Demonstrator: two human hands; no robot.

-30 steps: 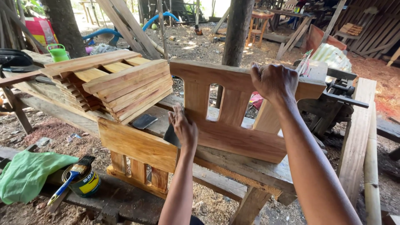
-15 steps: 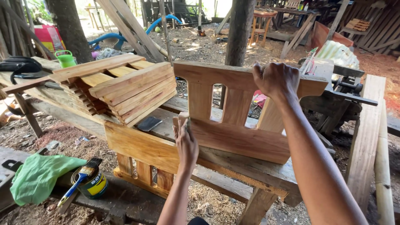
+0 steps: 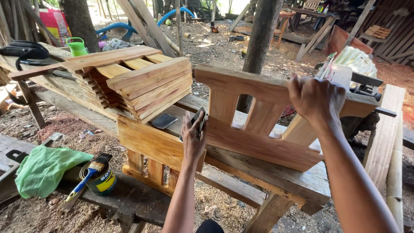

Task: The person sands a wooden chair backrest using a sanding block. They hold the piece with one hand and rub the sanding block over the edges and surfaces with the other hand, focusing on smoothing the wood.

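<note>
Head view: our right hand point(image 3: 314, 98) clenches the top rail of the upright slatted panel point(image 3: 258, 125) on the bench point(image 3: 276, 172). Our left hand point(image 3: 193, 139) presses a dark sanding pad point(image 3: 199, 120) against the panel's left end. Stacked planks point(image 3: 142, 84) lie just left.

Plank workbench point(image 3: 276, 172): slatted panel point(image 3: 258, 125), stacked boards point(image 3: 142, 84).
</note>
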